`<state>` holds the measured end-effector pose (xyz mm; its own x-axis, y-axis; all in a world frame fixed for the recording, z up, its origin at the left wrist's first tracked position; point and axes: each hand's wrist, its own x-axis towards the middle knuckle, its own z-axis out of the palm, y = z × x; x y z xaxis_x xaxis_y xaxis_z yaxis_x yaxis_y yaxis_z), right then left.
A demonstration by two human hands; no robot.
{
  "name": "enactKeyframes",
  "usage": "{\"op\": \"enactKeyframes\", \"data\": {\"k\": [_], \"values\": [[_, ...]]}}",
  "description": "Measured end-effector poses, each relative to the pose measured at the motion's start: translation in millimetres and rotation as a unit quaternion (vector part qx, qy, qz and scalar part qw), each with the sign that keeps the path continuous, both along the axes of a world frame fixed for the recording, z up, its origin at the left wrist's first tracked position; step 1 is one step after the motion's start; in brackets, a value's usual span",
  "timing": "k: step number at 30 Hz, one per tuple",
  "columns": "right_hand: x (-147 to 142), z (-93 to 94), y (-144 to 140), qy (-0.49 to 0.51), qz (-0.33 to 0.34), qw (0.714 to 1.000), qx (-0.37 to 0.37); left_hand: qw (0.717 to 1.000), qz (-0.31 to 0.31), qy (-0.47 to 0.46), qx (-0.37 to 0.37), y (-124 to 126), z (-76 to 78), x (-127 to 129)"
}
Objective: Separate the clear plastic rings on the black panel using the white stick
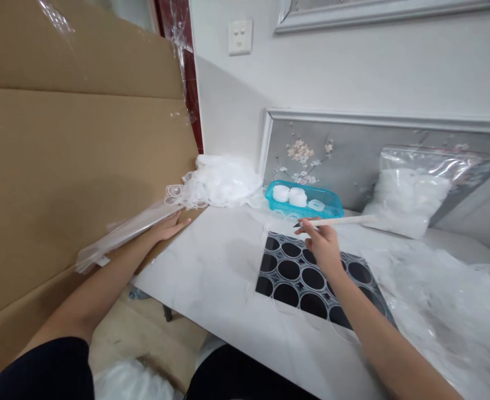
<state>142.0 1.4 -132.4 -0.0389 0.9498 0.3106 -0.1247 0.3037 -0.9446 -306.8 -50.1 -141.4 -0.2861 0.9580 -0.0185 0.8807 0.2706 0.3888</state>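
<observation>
Left hand flat, open on clear sleeve, right hand pinching pale stick — possibly wooden — no legible writing.

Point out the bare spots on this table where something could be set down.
Bare white tabletop lies between the left hand and the patterned panel, plus the near edge below. Crowded: blue basket, plastic bag, clear plastic heap beyond the right hand.

Matt brown cardboard sheet, glossy marble-look table, shiny clear plastic bag, glossy turquoise plastic basket.
</observation>
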Motion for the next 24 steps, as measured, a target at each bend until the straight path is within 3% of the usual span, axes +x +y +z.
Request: {"op": "enactKeyframes", "data": {"k": [4, 8, 17, 20, 24], "values": [[4.4, -41.5, 21.2, -0.14, 0.001, 0.99, -0.029, 0.999, -0.008, -0.005, -0.031, -4.9, 3.1, 2.3], [8.3, -61.1, 28.2, -0.196, -0.03, 0.978, -0.068, 0.998, -0.034, -0.006, -0.043, -18.3, 5.7, 5.3], [8.8, -66.3, 26.5, -0.284, -0.015, 0.956, -0.069, 0.994, -0.078, -0.071, -0.038, -67.4, 8.2, 19.9], [8.9, -68.0, 26.1, -0.302, -0.022, 0.951, -0.066, 0.991, -0.067, -0.112, -0.018, -61.7, 11.1, 21.2], [8.8, -68.1, 25.1, -0.33, -0.021, 0.942, -0.061, 0.987, -0.034, -0.155, 0.001, -34.2, 14.7, 18.0]]}}
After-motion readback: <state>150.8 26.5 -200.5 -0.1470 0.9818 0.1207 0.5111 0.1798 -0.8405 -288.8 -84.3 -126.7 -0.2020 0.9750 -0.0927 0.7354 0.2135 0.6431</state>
